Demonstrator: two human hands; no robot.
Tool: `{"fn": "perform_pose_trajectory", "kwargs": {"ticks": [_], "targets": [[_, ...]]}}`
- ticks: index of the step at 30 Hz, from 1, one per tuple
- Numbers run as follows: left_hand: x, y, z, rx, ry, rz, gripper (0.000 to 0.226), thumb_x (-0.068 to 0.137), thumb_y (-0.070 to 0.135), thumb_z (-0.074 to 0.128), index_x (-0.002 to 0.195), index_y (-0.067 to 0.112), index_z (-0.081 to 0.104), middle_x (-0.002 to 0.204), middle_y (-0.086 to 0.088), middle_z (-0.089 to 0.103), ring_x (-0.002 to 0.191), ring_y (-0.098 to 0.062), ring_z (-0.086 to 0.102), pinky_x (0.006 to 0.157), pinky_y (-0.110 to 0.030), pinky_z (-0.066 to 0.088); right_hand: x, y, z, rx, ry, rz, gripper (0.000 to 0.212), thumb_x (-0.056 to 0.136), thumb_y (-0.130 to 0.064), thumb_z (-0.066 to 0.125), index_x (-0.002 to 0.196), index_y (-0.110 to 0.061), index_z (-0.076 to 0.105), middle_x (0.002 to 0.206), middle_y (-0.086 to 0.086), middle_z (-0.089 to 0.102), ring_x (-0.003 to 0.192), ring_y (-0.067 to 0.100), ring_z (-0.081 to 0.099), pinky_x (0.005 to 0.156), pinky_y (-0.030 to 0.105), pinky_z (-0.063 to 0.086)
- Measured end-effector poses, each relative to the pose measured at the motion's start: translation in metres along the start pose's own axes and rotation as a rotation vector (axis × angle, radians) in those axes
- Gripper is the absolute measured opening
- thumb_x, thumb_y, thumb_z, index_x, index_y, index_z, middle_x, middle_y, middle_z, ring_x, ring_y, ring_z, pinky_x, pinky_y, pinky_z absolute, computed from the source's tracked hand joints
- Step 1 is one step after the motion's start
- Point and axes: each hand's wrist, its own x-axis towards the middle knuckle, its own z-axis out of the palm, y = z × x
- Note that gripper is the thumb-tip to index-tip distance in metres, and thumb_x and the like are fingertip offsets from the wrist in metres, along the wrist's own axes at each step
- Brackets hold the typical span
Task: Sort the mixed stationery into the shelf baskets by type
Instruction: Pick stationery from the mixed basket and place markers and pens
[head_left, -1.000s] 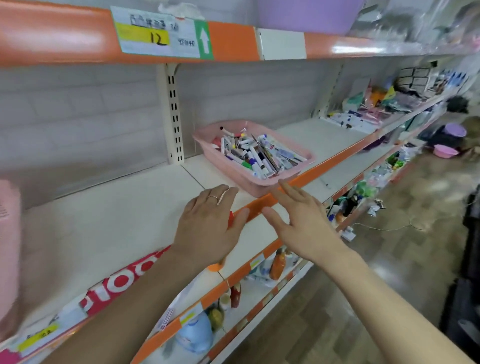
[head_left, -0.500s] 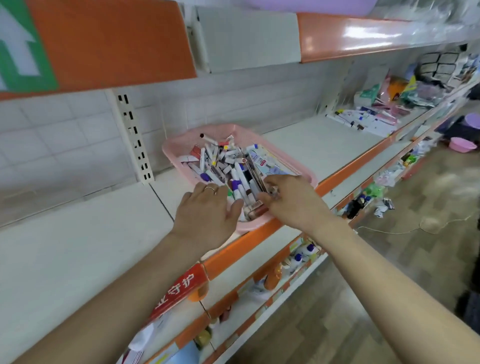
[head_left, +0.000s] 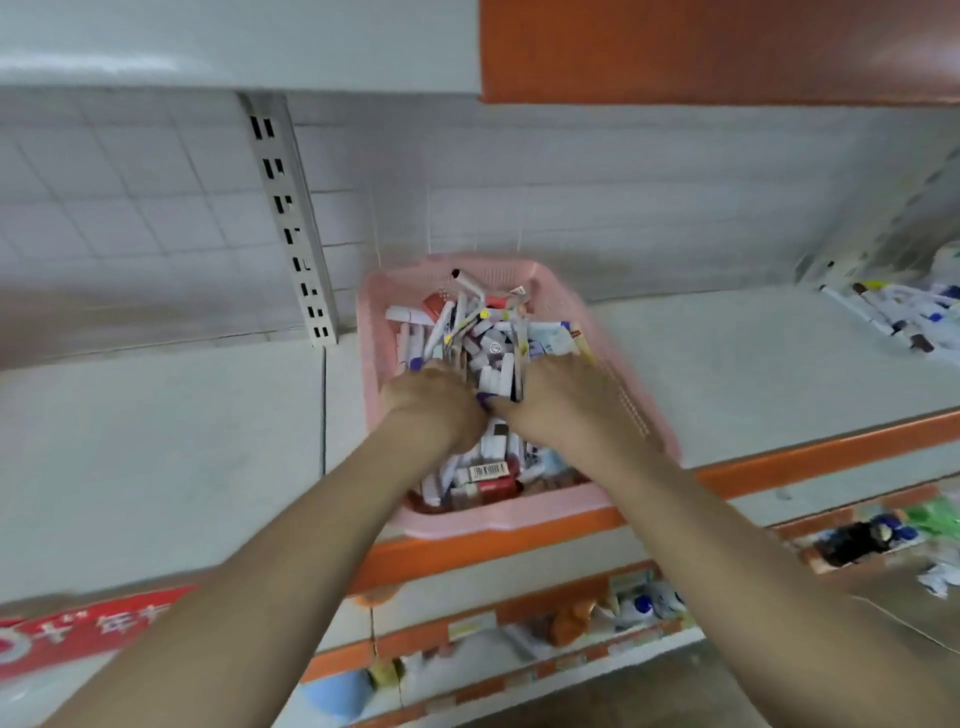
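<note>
Shelf (head_left: 156, 457), pink basket (head_left: 493, 519): left hand (head_left: 434, 405), right hand (head_left: 566, 400) now deeper in stationery (head_left: 483, 338); grip unclear, fingers buried.

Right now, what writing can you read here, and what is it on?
"年", white on the red banner at the shelf edge; its other characters are blurred.
Barcode label on a box in the pink basket: too small to read.
Lower shelf tags: blurred.
</note>
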Motion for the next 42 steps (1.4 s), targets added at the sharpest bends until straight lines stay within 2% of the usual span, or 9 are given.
{"fn": "perform_pose_trajectory", "kwargs": {"ticks": [3, 9, 11, 14, 19, 23, 32, 38, 42], "targets": [[0.000, -0.001, 0.003, -0.102, 0.047, 0.009, 0.055, 0.103, 0.047, 0.036, 0.133, 0.001, 0.045, 0.114, -0.012, 0.044, 0.120, -0.036, 0.053, 0.081, -0.038, 0.040, -0.001, -0.003, 0.009, -0.036, 0.099, -0.033, 0.055, 0.087, -0.065, 0.053, 0.088, -0.011, 0.056, 0.085, 0.005, 0.059, 0.087, 0.028, 0.064, 0.069, 0.034, 0.042], [-0.019, 0.003, 0.003, -0.419, 0.061, -0.007, 0.041, 0.100, 0.024, 0.047, 0.125, -0.009, 0.049, 0.125, -0.023, 0.049, 0.116, -0.039, 0.053, 0.094, -0.039, 0.043, -0.013, -0.006, 0.017, -0.184, 0.075, -0.129, 0.030, 0.094, -0.045, 0.053, 0.094, -0.017, 0.065, 0.102, 0.006, 0.067, 0.096, 0.027, 0.063, 0.061, 0.030, 0.028], [-0.027, 0.004, 0.009, -0.436, 0.148, -0.021, 0.036, 0.098, 0.019, 0.047, 0.120, -0.009, 0.051, 0.121, -0.024, 0.053, 0.113, -0.039, 0.056, 0.091, -0.038, 0.044, -0.011, -0.008, 0.021, -0.220, 0.022, -0.129, 0.041, 0.094, -0.045, 0.053, 0.113, -0.010, 0.063, 0.117, 0.011, 0.062, 0.106, 0.030, 0.059, 0.062, 0.028, 0.031], [-0.032, 0.004, 0.016, -0.474, 0.269, -0.029, 0.031, 0.099, 0.023, 0.046, 0.115, -0.004, 0.047, 0.111, -0.022, 0.058, 0.110, -0.039, 0.058, 0.079, -0.033, 0.037, -0.005, -0.008, 0.019, -0.165, -0.107, -0.045, 0.073, 0.094, -0.055, 0.045, 0.135, 0.006, 0.047, 0.139, 0.030, 0.038, 0.126, 0.041, 0.037, 0.092, 0.043, 0.042], [-0.025, 0.005, 0.024, -0.443, 0.307, 0.011, 0.042, 0.104, 0.040, 0.034, 0.109, 0.004, 0.055, 0.104, -0.017, 0.059, 0.103, -0.038, 0.059, 0.074, -0.035, 0.034, 0.009, 0.000, 0.016, 0.067, -0.024, -0.025, 0.049, 0.089, -0.058, 0.051, 0.098, -0.012, 0.064, 0.102, 0.013, 0.066, 0.092, 0.032, 0.059, 0.069, 0.032, 0.041], [-0.023, 0.001, 0.022, -0.564, 0.266, -0.003, 0.029, 0.101, 0.035, 0.038, 0.095, 0.010, 0.050, 0.110, -0.018, 0.063, 0.103, -0.039, 0.059, 0.075, -0.034, 0.035, 0.012, 0.002, 0.010, 0.079, -0.010, 0.051, 0.046, 0.082, -0.064, 0.057, 0.081, -0.018, 0.059, 0.065, -0.005, 0.048, 0.055, 0.016, 0.042, 0.049, 0.023, 0.023], [-0.025, -0.006, 0.008, -1.352, 0.097, -0.137, 0.016, 0.089, 0.004, 0.051, 0.103, 0.005, 0.058, 0.083, -0.009, 0.062, 0.070, -0.022, 0.057, 0.058, -0.028, 0.041, 0.004, 0.008, 0.010, 0.348, 0.111, -0.005, 0.038, 0.091, -0.035, 0.049, 0.061, -0.014, 0.043, 0.057, 0.003, 0.050, 0.061, 0.027, 0.051, 0.053, 0.032, 0.032], [-0.028, -0.012, -0.001, -1.690, -0.059, -0.250, 0.021, 0.079, -0.004, 0.047, 0.098, 0.001, 0.054, 0.061, -0.014, 0.053, 0.051, -0.026, 0.053, 0.052, -0.031, 0.048, 0.008, 0.010, 0.011, 0.685, 0.229, 0.018, 0.028, 0.097, -0.031, 0.046, 0.080, -0.010, 0.048, 0.073, 0.011, 0.055, 0.061, 0.028, 0.054, 0.051, 0.030, 0.035], [-0.029, -0.010, -0.009, -1.769, 0.086, -0.297, 0.018, 0.081, -0.007, 0.042, 0.088, 0.007, 0.051, 0.053, -0.007, 0.052, 0.032, -0.013, 0.047, 0.037, -0.018, 0.038, 0.007, 0.009, 0.008, 0.827, 0.251, 0.017, 0.029, 0.101, -0.035, 0.042, 0.088, -0.010, 0.048, 0.071, 0.005, 0.052, 0.053, 0.019, 0.047, 0.043, 0.027, 0.033]]}}
